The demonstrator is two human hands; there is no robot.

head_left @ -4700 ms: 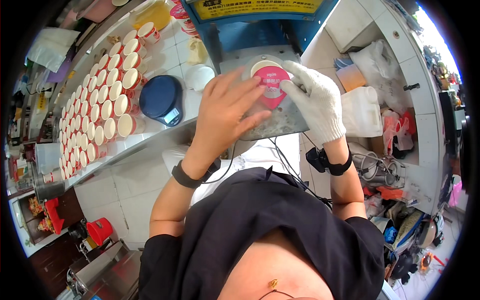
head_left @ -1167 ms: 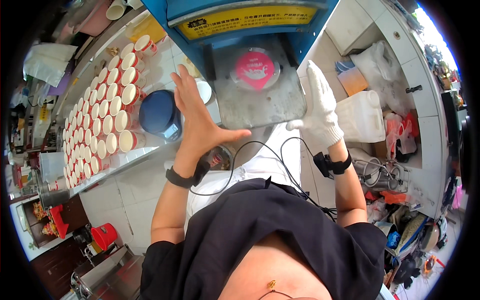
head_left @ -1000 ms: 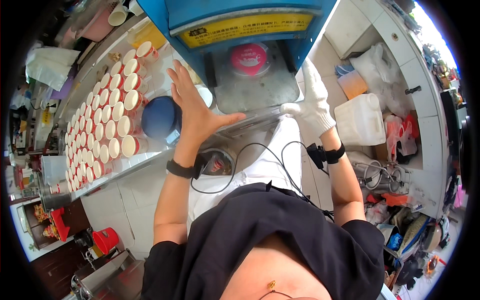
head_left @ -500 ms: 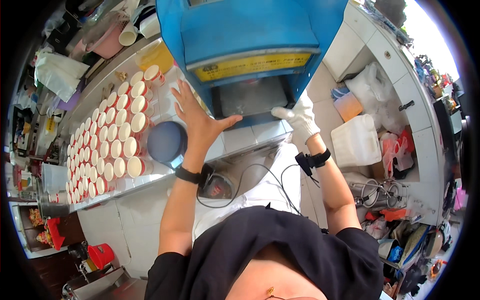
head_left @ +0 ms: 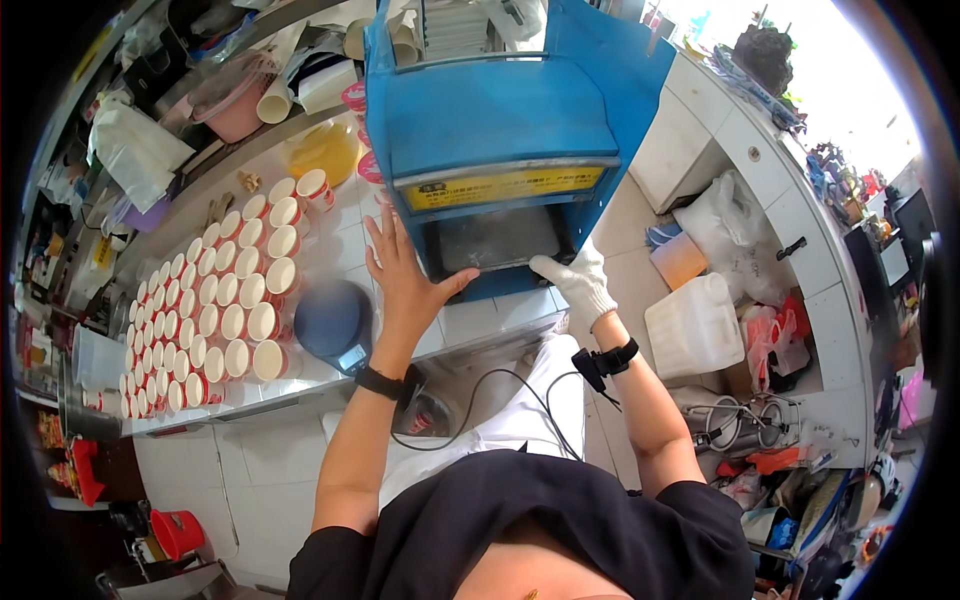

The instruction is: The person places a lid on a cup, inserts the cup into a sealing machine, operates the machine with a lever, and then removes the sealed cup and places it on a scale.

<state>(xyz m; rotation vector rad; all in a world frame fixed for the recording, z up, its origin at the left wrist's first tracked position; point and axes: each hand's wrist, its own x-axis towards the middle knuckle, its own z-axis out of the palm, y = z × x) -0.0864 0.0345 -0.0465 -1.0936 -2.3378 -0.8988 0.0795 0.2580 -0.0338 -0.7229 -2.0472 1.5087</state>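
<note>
A blue metal machine (head_left: 495, 115) with a yellow label strip stands at the front of a white-tiled counter (head_left: 470, 320). In its lower opening lies a grey flat plate (head_left: 500, 238). My left hand (head_left: 405, 285), bare, is at the machine's lower left corner. Its fingers are spread up along the side, and the thumb points to the front edge. My right hand (head_left: 583, 283) wears a white knit glove and clasps the lower right corner, thumb across the front and fingers partly hidden against the side panel. Left of my left hand sits a round blue scale (head_left: 333, 318).
Rows of red-and-white paper cups (head_left: 228, 288) cover the counter's left part. Behind them are a yellow basin (head_left: 325, 150) and a pink basin (head_left: 235, 110). On the floor at right stands a white plastic jug (head_left: 695, 325). A cable runs between my wrist straps.
The whole view has shifted, with the counter lower in the picture. The machine looks smaller and less tipped toward me, and more shows behind it. Both hands stay at its lower corners.
</note>
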